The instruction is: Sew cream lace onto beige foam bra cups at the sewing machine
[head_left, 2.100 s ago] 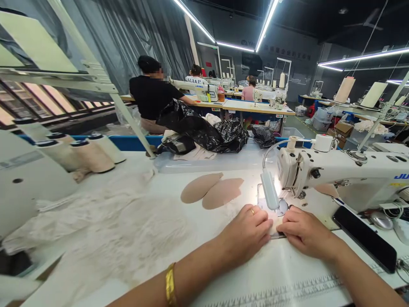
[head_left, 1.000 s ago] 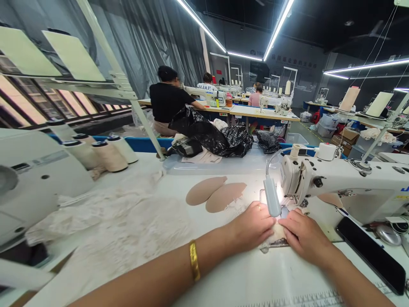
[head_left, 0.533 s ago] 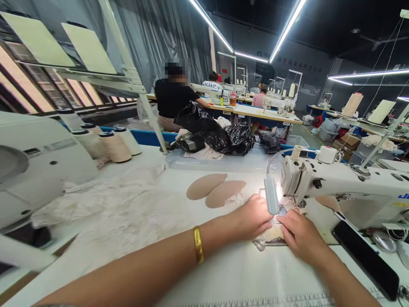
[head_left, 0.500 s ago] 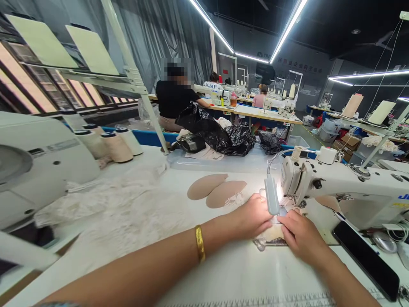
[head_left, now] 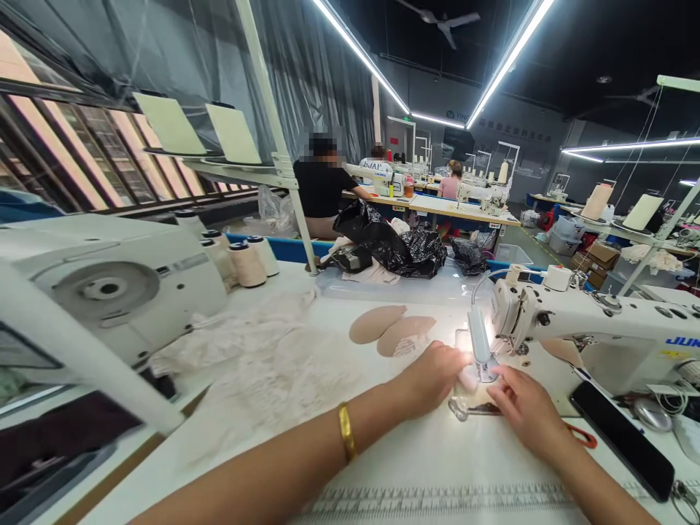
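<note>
A white sewing machine (head_left: 580,321) stands at the right, its small lamp (head_left: 480,334) shining on the needle area. My left hand (head_left: 437,375), below a gold bangle, lies just left of the needle area, its fingertips closed on a small piece of pale fabric (head_left: 467,379). My right hand (head_left: 522,401) is right of the presser foot, fingers bent toward the same spot; whether it grips the fabric is too small to tell. Two beige oval pads (head_left: 377,323) lie on the white table to the left of my left hand.
White lace fabric (head_left: 273,372) spreads over the table's left part. A black phone (head_left: 623,437) and red-handled scissors (head_left: 582,435) lie at the right. Thread cones (head_left: 246,264) stand at the left. Black plastic bags (head_left: 405,244) lie behind; a person in black (head_left: 320,186) sits beyond.
The camera view has shifted, so the scene sits further right. My right hand has moved slightly away from the presser foot, and the red handle beside my right wrist now shows.
</note>
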`<state>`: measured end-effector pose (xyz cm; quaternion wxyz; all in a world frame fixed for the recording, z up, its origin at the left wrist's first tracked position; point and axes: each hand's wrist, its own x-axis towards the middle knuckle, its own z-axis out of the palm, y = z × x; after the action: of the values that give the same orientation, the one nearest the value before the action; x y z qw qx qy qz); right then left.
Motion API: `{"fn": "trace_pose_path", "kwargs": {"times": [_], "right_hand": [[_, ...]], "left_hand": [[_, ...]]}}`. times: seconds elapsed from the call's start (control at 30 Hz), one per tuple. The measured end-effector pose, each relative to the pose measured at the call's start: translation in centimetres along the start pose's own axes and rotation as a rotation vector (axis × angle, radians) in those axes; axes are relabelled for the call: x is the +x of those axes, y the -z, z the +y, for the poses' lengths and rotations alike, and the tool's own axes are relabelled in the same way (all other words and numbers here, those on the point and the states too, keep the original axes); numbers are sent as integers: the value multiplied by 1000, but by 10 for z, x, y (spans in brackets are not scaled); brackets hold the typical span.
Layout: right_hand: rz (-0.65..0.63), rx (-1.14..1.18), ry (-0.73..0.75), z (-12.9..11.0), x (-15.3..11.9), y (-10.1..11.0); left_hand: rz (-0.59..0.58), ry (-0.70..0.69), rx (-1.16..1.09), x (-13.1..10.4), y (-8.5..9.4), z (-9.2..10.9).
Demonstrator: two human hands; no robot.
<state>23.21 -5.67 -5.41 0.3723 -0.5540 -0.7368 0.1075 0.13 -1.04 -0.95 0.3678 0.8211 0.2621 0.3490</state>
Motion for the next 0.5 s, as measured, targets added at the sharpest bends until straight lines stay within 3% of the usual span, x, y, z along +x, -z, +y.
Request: {"fn": "trace_pose_path", "kwargs": {"times": [0.1, 0.2, 0.23, 0.3, 0.4, 0.5], "right_hand": [[-86, 605, -349, -35, -7, -14], [6, 904, -461, -65, -16, -28], [44, 956, -465, -72, -21, -32], [113, 1032, -479, -81, -33, -39], [200, 1102, -524, -84, -56, -49], [269, 1066, -554, -78, -75, -54]], "left_hand": [[-52, 74, -137, -46, -10, 13], [-78, 486, -699, -84, -34, 24], [-27, 641, -896, -91, -42, 27], [191, 789, -1164, -94, -51, 32], [560, 730, -1260, -79, -47, 38], [757, 717, -1257, -61, -36, 44]]}}
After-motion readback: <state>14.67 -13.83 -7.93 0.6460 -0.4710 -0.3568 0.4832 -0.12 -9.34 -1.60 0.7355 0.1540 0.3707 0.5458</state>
